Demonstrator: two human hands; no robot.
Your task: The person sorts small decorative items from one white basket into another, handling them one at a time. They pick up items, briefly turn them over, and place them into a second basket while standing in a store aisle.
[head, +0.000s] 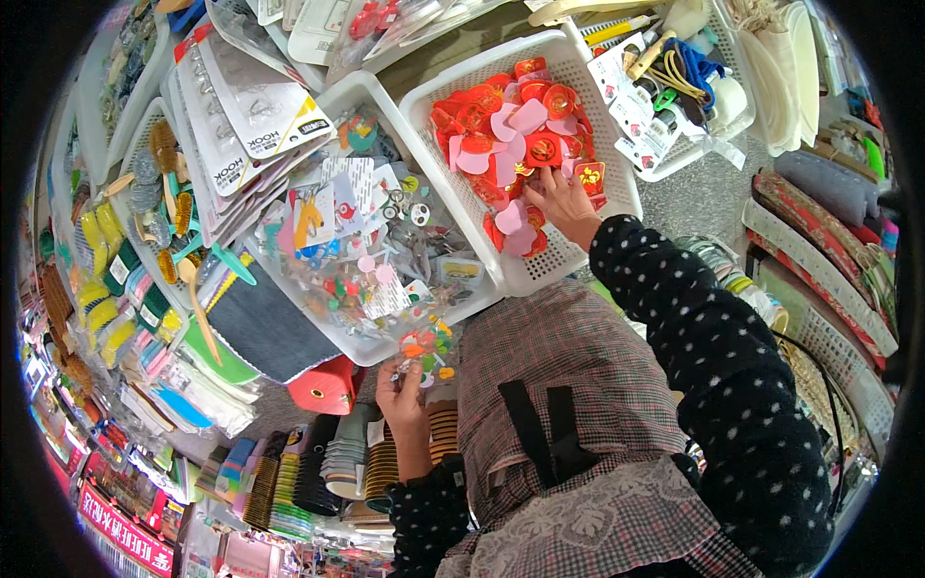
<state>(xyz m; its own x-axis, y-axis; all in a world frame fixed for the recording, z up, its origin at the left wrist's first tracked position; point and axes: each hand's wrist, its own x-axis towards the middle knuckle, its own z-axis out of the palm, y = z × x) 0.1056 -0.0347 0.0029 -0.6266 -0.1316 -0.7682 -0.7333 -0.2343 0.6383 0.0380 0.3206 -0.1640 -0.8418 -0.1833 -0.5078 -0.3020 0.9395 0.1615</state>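
My right hand (562, 201) reaches into a white perforated plastic basket (629, 191) with its fingertips among red and pink paper-like pieces (531, 119), some bearing gold print. Whether it grips one of them is hard to tell. Lower down, my left hand (406, 390) pinches small clear packets (428, 350) with colourful round and leaf-like shapes, just outside the near edge of a white bin (368, 354). That bin holds many small bagged trinkets and cards.
Carded metal hooks (253, 130) are stacked over the bin's left part. Wooden-handled brushes (170, 180) fill a basket at the left. A basket of cords and tagged goods (672, 94) adjoins on the right. Stacked cups or bowls (347, 462) stand below.
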